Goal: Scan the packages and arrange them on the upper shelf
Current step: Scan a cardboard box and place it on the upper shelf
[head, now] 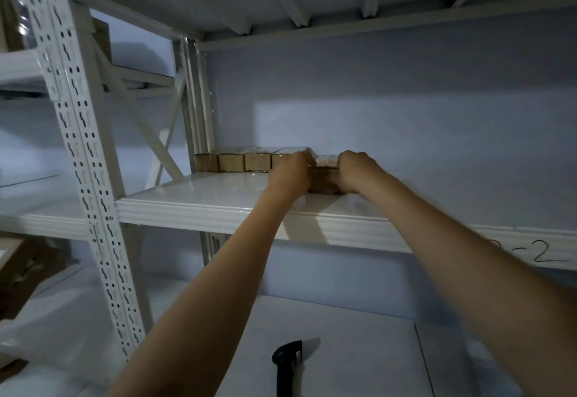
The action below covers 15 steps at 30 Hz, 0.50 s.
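Both grips clamped on small cardboard package (324, 179): left hand (292, 175), right hand (356, 171) at its ends, on upper shelf (199, 206). Probably light, stiff; side hold suits. Row of packages (243, 161) just left.

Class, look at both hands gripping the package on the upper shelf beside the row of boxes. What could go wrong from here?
1. The package sits forward of the row of boxes; pushed in crooked, it might nudge them or break the line.
2. Both the left hand and right hand reach up at arm's length, so the grip could slip.
3. The scanner lies unattended below and could get knocked.
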Available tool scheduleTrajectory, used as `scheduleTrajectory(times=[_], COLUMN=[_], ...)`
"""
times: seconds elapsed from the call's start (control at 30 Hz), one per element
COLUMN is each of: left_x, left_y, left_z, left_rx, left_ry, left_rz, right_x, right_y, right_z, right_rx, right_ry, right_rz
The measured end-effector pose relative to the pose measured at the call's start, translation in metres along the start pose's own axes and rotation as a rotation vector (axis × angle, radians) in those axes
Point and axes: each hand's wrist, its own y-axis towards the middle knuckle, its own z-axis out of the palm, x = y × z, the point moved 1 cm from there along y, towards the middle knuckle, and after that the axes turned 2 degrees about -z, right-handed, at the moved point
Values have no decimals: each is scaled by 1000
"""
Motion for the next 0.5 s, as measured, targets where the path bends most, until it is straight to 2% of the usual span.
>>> scheduleTrajectory(times=[0.17,0.33,0.5], left_x=[8,19,35], left_y=[32,49,71], left_z=[-3,3,6], left_rx=[165,240,354], left_ry=[187,307,410], left_rz=[83,144,119], right_x=[4,7,15], right_y=[26,47,66], right_z=[-4,5,5], right_rx=[128,173,210], right_ry=[-124,-177,-208], right_rz=[72,91,92])
